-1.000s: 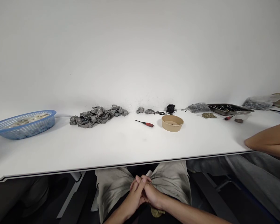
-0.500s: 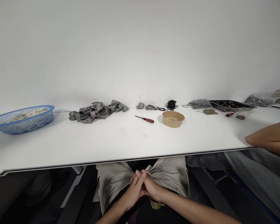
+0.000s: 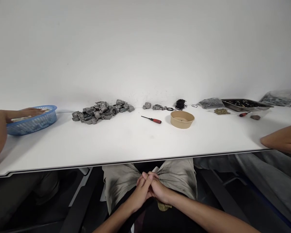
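Observation:
In the head view my left hand (image 3: 142, 193) and my right hand (image 3: 159, 190) are clasped together over my lap, below the table's front edge. Their fingers are interlaced and closed, and no object shows between them. On the table beyond them lies a screwdriver (image 3: 156, 121) with a red and black handle, its shaft pointing left. A tan round bowl (image 3: 182, 124) stands to its right, with something small on its bottom. Left of the screwdriver is a heap of grey metal castings (image 3: 97, 113).
Two grey castings (image 3: 147, 105) and black rings (image 3: 180, 104) lie near the wall. On the right are brass pieces (image 3: 221, 111), a metal tray (image 3: 247, 108) and another screwdriver (image 3: 243, 114). A co-worker's arm (image 3: 281, 139) rests there; another person's hand (image 3: 30, 112) is over the blue basket (image 3: 40, 124).
Another person's arm has come in from the left, its hand over the blue basket. The view has shifted slightly; my hands stay clasped.

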Demonstrator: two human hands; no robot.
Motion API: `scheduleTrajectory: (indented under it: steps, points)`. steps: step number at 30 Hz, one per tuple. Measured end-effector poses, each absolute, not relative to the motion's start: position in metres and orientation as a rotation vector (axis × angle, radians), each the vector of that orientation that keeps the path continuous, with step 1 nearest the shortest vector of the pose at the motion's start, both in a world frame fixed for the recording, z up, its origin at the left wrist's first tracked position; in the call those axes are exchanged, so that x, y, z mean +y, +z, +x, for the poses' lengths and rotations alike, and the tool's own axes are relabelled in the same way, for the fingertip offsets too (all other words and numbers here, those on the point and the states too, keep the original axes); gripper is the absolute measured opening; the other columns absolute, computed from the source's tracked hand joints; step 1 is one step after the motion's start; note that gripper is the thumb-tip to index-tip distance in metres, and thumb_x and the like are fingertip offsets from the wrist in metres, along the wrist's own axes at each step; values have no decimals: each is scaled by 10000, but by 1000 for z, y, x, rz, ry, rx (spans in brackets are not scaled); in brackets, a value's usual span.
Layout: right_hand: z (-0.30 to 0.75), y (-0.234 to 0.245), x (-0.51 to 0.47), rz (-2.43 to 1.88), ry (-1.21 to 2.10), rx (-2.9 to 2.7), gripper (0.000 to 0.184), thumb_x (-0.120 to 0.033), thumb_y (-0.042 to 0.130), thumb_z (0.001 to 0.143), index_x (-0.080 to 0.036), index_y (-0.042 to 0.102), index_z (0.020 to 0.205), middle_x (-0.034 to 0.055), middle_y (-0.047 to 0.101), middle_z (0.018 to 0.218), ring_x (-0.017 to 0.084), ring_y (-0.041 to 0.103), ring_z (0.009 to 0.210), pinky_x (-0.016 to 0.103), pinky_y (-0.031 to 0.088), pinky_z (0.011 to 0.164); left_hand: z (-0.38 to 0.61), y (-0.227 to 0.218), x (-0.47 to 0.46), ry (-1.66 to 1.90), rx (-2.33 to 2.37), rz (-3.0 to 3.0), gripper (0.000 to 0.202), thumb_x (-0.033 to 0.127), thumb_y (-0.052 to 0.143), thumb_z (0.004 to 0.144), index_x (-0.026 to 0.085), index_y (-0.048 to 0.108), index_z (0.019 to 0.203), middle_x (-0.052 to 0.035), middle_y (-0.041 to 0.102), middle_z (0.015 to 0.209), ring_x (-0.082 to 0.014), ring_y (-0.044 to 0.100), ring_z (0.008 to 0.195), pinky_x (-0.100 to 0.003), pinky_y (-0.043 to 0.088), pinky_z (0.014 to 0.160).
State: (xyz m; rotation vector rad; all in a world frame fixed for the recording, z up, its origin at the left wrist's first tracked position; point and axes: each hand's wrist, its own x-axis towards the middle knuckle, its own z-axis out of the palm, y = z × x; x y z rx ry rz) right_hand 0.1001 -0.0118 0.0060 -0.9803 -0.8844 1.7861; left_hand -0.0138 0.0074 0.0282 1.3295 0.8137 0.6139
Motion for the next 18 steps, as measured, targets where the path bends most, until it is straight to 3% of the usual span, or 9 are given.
scheduleTrajectory:
  steps: [5,14,18]
  points:
    - [103,12,-13,-997,1806,-894,727,-876,592,764,-160,612,891,50,632,831,200,636,748,405,578,720,-14,26,8,604,766,1284,634,731,507,902,168,683,1133,-131,650,1196,-304,577,1215,-482,500,1090]
    - [106,11,-14,-983,1839,-890,672,-811,613,807,-150,624,928,59,639,890,212,651,827,346,562,697,-13,36,6,580,791,1283,652,745,506,894,165,680,1136,-143,663,1195,-311,574,1228,-510,443,1151]
    - [106,11,-14,-976,1846,-876,662,-796,624,813,-146,633,941,70,650,923,214,651,836,352,563,703,-13,36,6,591,785,1319,595,705,484,925,179,688,1115,-132,664,1186,-290,578,1207,-469,476,1116]
